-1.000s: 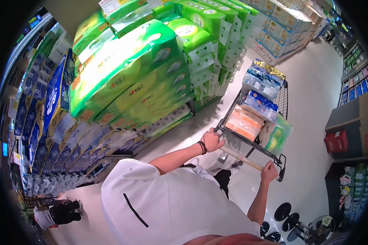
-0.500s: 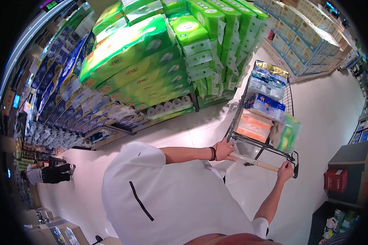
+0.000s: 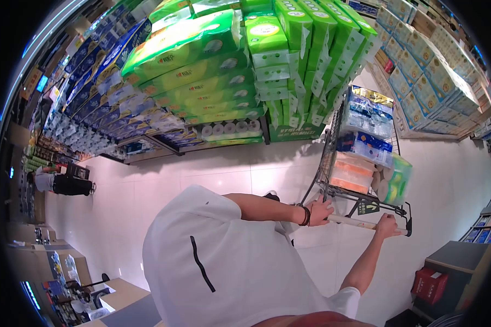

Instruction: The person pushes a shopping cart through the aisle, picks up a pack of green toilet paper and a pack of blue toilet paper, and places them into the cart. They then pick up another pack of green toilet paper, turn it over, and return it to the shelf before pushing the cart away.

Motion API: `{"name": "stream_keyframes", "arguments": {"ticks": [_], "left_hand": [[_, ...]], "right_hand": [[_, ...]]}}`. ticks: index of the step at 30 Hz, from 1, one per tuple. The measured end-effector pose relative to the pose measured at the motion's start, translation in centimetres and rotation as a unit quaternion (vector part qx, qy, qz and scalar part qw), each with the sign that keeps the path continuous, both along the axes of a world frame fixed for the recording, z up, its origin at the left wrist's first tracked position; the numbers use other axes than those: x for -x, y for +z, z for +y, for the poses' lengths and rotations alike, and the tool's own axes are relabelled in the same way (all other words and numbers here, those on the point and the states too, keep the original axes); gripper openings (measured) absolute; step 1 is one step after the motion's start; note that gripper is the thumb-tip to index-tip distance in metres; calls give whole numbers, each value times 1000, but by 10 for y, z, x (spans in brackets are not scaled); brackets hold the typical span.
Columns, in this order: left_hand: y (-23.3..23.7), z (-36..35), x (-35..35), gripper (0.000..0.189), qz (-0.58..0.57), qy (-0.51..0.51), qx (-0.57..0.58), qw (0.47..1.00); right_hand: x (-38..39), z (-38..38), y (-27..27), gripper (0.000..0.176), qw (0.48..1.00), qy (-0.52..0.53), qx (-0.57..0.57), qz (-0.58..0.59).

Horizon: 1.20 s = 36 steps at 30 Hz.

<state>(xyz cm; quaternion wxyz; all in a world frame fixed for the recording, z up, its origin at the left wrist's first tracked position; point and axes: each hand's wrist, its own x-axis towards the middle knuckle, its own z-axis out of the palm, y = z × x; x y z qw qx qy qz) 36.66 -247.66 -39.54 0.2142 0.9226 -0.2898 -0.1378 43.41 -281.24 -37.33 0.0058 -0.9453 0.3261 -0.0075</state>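
Note:
A shopping cart (image 3: 323, 163) stands in front of me, its pale handle running sideways between my hands. My left hand (image 3: 319, 210), with a dark band at the wrist, is wrapped round the handle's left end. Round the right part of the same handle my right hand (image 3: 386, 225) is closed. Inside the cart lie blue-and-clear packs (image 3: 368, 117), a blue pack (image 3: 364, 147), an orange-and-white pack (image 3: 352, 173) and a green pack of rolls (image 3: 399, 179). A green sign (image 3: 369, 206) shows near the handle.
Green tissue packs (image 3: 202, 71) are stacked high ahead, with blue packs (image 3: 87, 87) to their left. Stacked cartons (image 3: 431, 87) stand at the right. A person (image 3: 71, 184) with a dark basket is at far left. A red box (image 3: 430, 285) sits lower right.
The cart and both hands appear slightly farther right, and the stacks have shifted right in view. The green sign now shows by the handle. Both hands keep their hold.

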Motion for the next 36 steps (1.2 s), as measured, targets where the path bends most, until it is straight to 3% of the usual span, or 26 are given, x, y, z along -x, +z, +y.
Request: {"name": "stream_keyframes", "arguments": {"ticks": [4,7,11,14,17,21,24,36], "left_hand": [[-6,-22,-19,48,6,2,34,999],[-15,-34,-30,48,-62,-4,104,993],[-4,-49,-72,68,54,-62,32,996],[-26,-71,-104,80,114,-123,-1,986],[-7,-70,-130,82,156,-135,36,978],[-9,-64,-166,75,139,-148,33,979],[-13,-69,-185,65,88,-151,45,984],[1,-145,-249,64,79,-34,104,991]], "right_hand": [[-37,-31,-9,32,999,17,-4,31],[-59,-46,-5,32,999,3,-11,44],[-95,-57,-10,33,998,-24,13,57],[-122,-75,-13,32,998,-42,9,55],[-144,-90,-23,27,1000,-19,9,11],[-177,-104,-18,25,997,33,52,-36],[-205,-116,-16,20,987,114,-9,-111],[-344,-188,-24,21,964,228,-74,-114]]}}
